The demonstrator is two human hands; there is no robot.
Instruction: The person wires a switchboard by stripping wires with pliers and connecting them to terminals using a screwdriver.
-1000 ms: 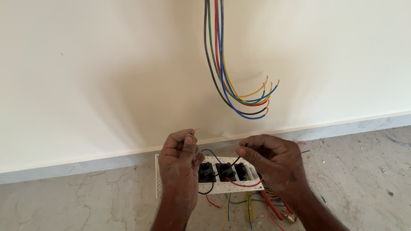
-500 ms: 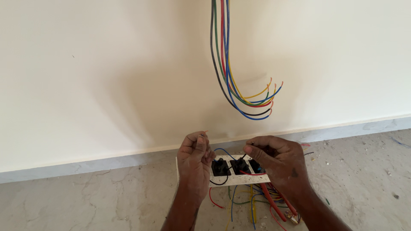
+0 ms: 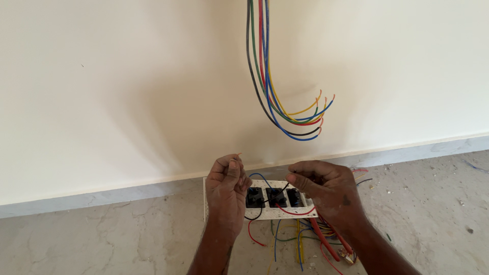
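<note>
A white switch plate (image 3: 285,213) with three black switch modules (image 3: 275,197) lies on the floor against the wall, short blue, black and red wires looped between the modules. My left hand (image 3: 228,183) is above the plate's left end, fingers pinched on a thin red wire whose tip sticks up past the thumb. Over the plate's right end, my right hand (image 3: 326,189) pinches a black wire that runs down to the middle module.
A bundle of coloured wires (image 3: 277,97) hangs down the cream wall, ends curling right. Loose wire offcuts (image 3: 305,244) and a red-handled tool (image 3: 331,243) lie on the marble floor below the plate. A pale skirting strip runs along the wall's foot.
The view has shifted, so the hands and plate sit further right in frame. My left hand has lifted slightly, with the red wire tip now showing above it.
</note>
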